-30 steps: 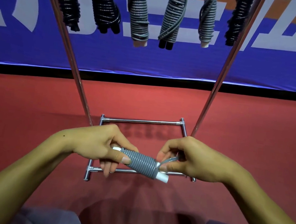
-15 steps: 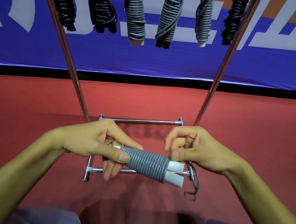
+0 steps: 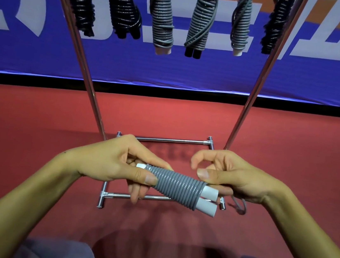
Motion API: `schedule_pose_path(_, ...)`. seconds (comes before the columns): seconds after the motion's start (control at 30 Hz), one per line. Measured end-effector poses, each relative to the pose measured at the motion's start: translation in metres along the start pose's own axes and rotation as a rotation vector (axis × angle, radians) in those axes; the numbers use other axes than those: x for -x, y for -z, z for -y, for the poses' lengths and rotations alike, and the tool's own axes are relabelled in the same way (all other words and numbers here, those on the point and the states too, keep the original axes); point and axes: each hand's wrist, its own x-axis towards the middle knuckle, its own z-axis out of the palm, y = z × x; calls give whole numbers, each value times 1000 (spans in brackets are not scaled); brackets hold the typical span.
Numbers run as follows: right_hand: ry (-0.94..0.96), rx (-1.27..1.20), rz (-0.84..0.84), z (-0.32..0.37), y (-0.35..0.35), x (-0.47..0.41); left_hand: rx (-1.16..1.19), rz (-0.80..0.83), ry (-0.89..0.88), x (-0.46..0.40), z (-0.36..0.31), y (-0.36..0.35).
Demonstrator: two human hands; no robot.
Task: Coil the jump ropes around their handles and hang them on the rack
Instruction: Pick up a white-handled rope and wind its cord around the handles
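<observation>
— So where's the grey jump rope (image 3: 178, 187)?

— Centre of the frame, coiled tightly round its two white handles (image 3: 209, 200), held level above the red floor (image 3: 292, 145).

— And the hands?

— Left hand (image 3: 114, 165) grips the narrow end, thumb on the coils. Right hand (image 3: 230, 175) curls loosely at the handle end; a loose rope tail (image 3: 240, 206) trails beneath it.

— The rack (image 3: 163, 138)?

— Behind, six wound ropes (image 3: 164, 17) hanging along the top.

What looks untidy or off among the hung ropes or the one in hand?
Nothing damaged. The grey jump rope in hand is neatly coiled, but its loose tail dangles by the right hand. One hung grey rope has a strand crossing its coils.
</observation>
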Motion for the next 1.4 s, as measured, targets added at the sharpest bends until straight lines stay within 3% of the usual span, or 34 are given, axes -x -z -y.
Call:
schedule_pose_path(0.17, 111, 114, -92, -10, 2, -3, 35, -27, -25, -1, 5, 0)
schedule_pose_path(0.33, 401, -28, -523, -14, -10, -17, 185, -270, -59, -8, 10, -3)
schedule_pose_path(0.4, 453, -32, -617, -14, -13, -21, 246, -343, -66, -11, 11, -3)
schedule_pose_path(0.5, 489, 54, -559, -13, -10, -20, 299, -469, -63, -15, 11, -1)
schedule_pose_path(0.6, 465, 122, -473, -15, -13, -19, 291, -543, -44, -19, 11, -2)
schedule_pose_path(0.77, 454, 35, -643, -20, -19, -26, 228, -565, -81, -25, 11, -11)
schedule_pose_path(0.97, 347, -51, -708, -16, -22, -29, 175, -639, -122, -30, 18, -19)
schedule_pose_path(1.4, 106, 150, -783, -21, -11, -24, -38, -796, -54, -32, 26, -8)
